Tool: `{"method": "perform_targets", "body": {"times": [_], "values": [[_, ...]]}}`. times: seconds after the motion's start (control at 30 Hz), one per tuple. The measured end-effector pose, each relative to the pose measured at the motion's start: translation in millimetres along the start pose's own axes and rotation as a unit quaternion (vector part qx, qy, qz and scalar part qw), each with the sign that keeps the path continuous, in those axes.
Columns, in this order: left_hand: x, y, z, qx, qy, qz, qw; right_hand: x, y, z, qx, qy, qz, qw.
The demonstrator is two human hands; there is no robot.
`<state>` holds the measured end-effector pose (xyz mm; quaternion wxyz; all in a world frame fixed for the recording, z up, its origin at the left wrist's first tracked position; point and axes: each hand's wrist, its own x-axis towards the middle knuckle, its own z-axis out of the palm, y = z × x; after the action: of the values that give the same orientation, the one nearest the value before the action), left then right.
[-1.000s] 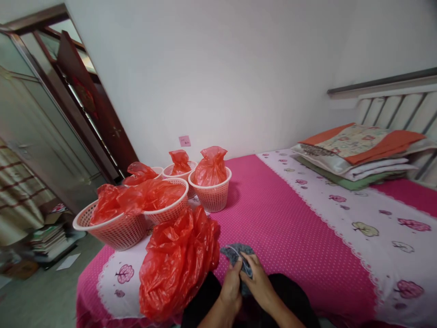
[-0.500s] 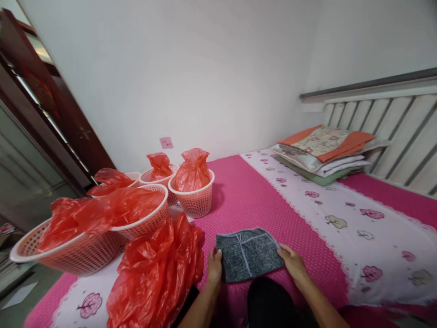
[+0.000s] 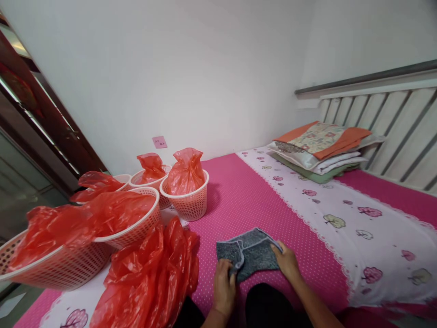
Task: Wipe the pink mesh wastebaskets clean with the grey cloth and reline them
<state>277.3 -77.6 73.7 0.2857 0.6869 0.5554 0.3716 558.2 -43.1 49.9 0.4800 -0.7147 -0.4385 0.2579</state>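
Observation:
A dark grey knitted garment (image 3: pixel 257 248) with pale seams lies in front of me on the bed, close to my knees; its exact kind is unclear. My left hand (image 3: pixel 225 280) grips its lower left edge, where the fabric is bunched and folded up. At the right end, my right hand (image 3: pixel 285 260) pinches the edge between thumb and fingers. Left of the garment sits a heap of crumpled red plastic bags (image 3: pixel 153 278), apart from my left hand.
Several pink plastic baskets (image 3: pixel 189 207) lined with red bags stand on the left of the bed. Folded fabrics (image 3: pixel 322 148) are piled at the back right by a white radiator (image 3: pixel 385 118). The pink dotted bedspread (image 3: pixel 235 196) has a white tree-print band. A pink note hangs on the wall.
My left hand has moved right and folded the garment's lower left edge inward, where it lay spread flat before. The right hand keeps its hold. The view has shifted slightly right.

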Motion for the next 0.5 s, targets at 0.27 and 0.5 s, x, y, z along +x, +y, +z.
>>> {"method": "perform_targets", "body": {"times": [0.27,0.5], "values": [[-16.8,-57.1,-26.3,-0.118,0.227,-0.228,0.939,15.3,29.3,-35.8,-0.086,0.033,0.024,0.995],[-13.0,-53.6,-36.3,-0.079,0.225,-0.267,0.934,55.2,12.1,-15.3,-0.146,-0.026,-0.045,0.988]]}}
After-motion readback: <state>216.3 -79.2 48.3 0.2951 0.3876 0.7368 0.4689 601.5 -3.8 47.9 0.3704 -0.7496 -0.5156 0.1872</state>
